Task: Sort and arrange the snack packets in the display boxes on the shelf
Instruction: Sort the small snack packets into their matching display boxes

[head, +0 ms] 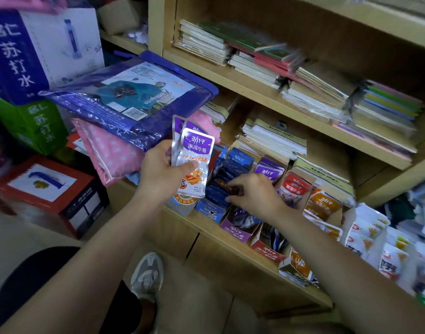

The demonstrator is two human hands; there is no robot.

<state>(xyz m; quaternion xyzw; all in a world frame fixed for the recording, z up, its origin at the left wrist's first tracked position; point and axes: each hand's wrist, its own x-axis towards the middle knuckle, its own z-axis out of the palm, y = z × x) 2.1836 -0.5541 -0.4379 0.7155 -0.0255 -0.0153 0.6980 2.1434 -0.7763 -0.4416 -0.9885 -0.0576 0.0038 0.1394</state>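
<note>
- Silver packets [194, 162]: flat glossy foil pouches, rectangular, with crimped edges. Each has a purple band at the top and an orange food print lower down. At least three are fanned out upright, in the air above the left end of the box row.
- Left hand [158, 169]: raised in front of the shelf [230, 256]. Its grip is closed on the fan's lower half, thumb across the front pouch, fingers behind.
- Blue packets [227, 174]: dark, shiny and slightly crumpled, packed on edge in a tight row inside the blue box [210, 210]. The box is open-topped thin card with a torn front lip.
- Right hand [252, 196]: forearm reaching in from lower right, knuckles up, fingers curled down onto the blue row. The grip seems to pinch the top edge of one pouch; blur hides the exact contact.
- Purple box [233, 229] and red box [267, 249]: the same card type, side by side to the right of the blue box, front flaps bent.
- Red packets [295, 186] and orange packets [324, 203]: glossy, leaning back in their rows.
- Shelf: pale wood-grain board, smooth, with a square edge.
</note>
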